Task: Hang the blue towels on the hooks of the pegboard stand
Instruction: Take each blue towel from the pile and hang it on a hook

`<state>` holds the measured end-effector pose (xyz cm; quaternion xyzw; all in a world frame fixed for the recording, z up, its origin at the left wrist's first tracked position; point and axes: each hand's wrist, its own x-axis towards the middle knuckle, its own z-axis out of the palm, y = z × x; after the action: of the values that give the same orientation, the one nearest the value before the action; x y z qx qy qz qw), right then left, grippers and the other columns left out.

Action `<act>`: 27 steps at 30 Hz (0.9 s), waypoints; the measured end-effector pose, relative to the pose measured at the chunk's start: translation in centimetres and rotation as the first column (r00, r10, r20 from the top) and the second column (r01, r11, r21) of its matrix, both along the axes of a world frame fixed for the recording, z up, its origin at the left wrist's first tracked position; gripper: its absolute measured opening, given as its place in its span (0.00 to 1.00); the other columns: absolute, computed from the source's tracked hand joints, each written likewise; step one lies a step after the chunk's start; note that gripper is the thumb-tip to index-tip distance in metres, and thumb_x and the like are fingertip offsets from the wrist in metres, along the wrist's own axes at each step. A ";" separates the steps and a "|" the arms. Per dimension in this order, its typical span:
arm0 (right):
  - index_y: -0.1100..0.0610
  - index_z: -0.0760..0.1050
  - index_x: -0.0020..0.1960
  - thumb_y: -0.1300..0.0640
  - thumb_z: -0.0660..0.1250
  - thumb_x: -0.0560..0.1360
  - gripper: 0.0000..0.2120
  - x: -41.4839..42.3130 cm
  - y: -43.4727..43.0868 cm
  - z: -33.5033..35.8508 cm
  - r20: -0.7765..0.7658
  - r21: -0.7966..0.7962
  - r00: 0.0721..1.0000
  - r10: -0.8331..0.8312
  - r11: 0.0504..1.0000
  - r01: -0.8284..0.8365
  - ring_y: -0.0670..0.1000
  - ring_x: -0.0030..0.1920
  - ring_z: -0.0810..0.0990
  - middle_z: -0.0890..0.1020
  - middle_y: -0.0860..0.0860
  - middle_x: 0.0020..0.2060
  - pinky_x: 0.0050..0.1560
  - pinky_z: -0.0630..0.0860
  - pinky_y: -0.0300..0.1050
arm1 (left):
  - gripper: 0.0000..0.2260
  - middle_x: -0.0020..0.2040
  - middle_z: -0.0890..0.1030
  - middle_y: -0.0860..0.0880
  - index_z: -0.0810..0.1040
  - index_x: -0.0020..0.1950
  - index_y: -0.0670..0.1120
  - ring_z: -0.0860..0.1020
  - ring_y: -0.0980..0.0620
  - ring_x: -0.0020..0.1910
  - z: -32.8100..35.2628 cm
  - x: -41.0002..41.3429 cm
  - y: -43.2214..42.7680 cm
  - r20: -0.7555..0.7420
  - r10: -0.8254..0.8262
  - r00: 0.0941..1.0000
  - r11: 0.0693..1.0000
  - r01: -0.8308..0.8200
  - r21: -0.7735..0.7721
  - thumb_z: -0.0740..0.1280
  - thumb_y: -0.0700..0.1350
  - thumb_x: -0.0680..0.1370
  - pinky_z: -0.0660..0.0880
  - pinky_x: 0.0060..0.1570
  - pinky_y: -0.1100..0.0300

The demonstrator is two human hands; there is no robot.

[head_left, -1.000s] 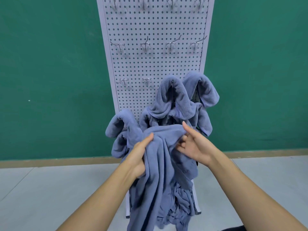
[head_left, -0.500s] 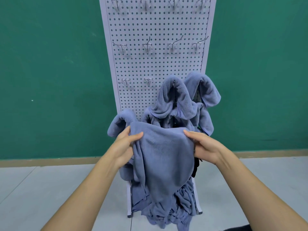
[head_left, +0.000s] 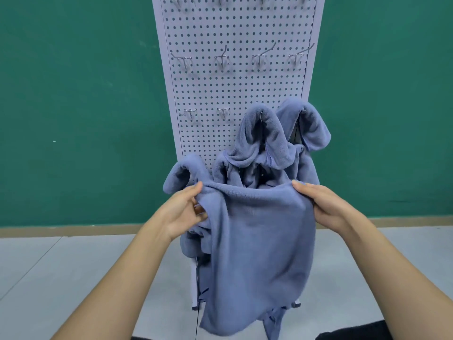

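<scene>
Both hands (left (head_left: 182,212), right (head_left: 326,204)) pinch blue towel (head_left: 259,241) top edge; edge level, length hanging down.

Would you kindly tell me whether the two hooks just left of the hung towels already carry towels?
No, both hooks left of the hung towels are bare metal against the pegboard.
</scene>
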<state>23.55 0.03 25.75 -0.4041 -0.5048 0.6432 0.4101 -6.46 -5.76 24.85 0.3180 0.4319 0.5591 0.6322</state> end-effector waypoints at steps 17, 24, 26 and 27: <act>0.56 0.78 0.54 0.52 0.64 0.78 0.10 1.2 1.3 -1.0 -0.226 -0.118 0.952 -0.207 0.976 0.184 0.46 0.43 0.83 0.84 0.49 0.41 0.48 0.78 0.43 | 0.08 0.51 0.82 0.46 0.78 0.58 0.44 0.81 0.51 0.46 0.9 -1.1 0.0 -0.098 0.339 0.936 0.938 -0.329 0.109 0.64 0.42 0.80 0.77 0.40 0.58; 0.59 0.77 0.58 0.52 0.62 0.79 0.13 0.6 0.9 -0.9 -0.236 -0.086 0.967 -0.100 0.993 0.082 0.47 0.44 0.84 0.85 0.51 0.45 0.43 0.82 0.40 | 0.11 0.53 0.82 0.47 0.78 0.57 0.48 0.79 0.50 0.47 1.0 -1.2 -0.1 -0.095 0.203 0.975 0.974 -0.190 0.125 0.57 0.41 0.82 0.75 0.43 0.54; 0.60 0.77 0.58 0.54 0.61 0.79 0.13 0.4 0.6 -1.3 -0.251 -0.077 0.968 -0.018 0.997 -0.002 0.48 0.48 0.84 0.85 0.53 0.48 0.47 0.81 0.41 | 0.11 0.53 0.81 0.47 0.78 0.57 0.48 0.79 0.50 0.49 1.0 -1.3 -0.2 -0.051 0.171 0.984 0.979 -0.163 0.125 0.58 0.40 0.81 0.76 0.43 0.54; 0.61 0.77 0.58 0.57 0.61 0.80 0.12 0.2 0.5 -1.7 -0.209 -0.086 0.978 0.004 0.996 -0.023 0.49 0.48 0.84 0.84 0.53 0.49 0.48 0.81 0.42 | 0.11 0.53 0.80 0.47 0.77 0.57 0.49 0.78 0.50 0.48 1.0 -1.3 -0.2 -0.050 0.158 0.986 0.981 -0.151 0.123 0.59 0.38 0.80 0.75 0.42 0.55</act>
<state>23.76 0.50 24.01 -0.3484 -0.4328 0.7065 0.4383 -7.81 -5.94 25.81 0.3371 0.4398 0.6214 0.5539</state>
